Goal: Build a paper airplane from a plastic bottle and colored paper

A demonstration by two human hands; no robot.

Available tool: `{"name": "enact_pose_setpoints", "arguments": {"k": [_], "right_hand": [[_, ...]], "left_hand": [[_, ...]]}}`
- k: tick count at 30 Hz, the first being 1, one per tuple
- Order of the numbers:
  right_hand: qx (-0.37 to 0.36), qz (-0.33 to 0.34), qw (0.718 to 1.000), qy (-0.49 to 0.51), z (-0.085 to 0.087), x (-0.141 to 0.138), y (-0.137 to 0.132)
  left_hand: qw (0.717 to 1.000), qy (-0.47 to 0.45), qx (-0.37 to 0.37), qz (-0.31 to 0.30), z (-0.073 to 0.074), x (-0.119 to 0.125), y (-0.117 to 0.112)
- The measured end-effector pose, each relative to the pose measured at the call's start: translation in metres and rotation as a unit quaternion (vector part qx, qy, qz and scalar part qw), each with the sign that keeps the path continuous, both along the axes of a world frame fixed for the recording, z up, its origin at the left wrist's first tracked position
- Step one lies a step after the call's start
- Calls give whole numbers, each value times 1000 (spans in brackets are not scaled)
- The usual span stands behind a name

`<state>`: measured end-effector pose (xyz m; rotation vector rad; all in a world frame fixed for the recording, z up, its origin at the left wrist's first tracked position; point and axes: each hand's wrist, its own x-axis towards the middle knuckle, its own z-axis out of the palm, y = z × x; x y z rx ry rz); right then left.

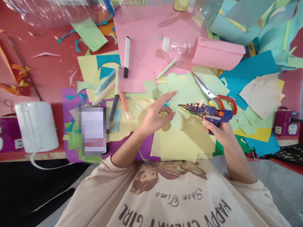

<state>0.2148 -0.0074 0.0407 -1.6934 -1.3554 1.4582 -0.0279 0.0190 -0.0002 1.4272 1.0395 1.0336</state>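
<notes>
My right hand (219, 127) is closed round a blue glue gun (208, 113) whose nozzle points left toward a pale green paper flower cut-out (176, 118). My left hand (156, 113) rests on that cut-out; its forefinger is stretched out and the other fingers curl, pinching the paper's edge. Both hands hover over a stack of yellow paper sheets (182, 142) at the table's near edge. Red-handled scissors (213, 93) lie just behind the glue gun.
Coloured paper scraps cover the red table (47, 72). A black-and-white marker (126, 56) lies on pink paper (146, 41). Pencils and paper sticks (111, 91) lie to the left, by a phone (94, 130). A white roll (36, 126) stands at left, clear plastic bottles (182, 47) behind.
</notes>
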Motion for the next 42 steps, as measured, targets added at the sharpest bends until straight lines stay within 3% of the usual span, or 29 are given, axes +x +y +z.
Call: {"name": "enact_pose_setpoints", "arguments": {"k": [11, 25, 39, 42], "right_hand": [[17, 9, 1000, -18, 1, -3, 3], [53, 70, 995, -52, 10, -10, 0], [18, -44, 998, 42, 14, 5, 0], [35, -121, 991, 44, 14, 24, 8]], "left_hand": [[1000, 25, 15, -4, 0, 1, -1], [1000, 28, 13, 0, 1, 1, -2], [999, 14, 30, -1, -1, 0, -1], [999, 12, 34, 3, -1, -1, -1]]}}
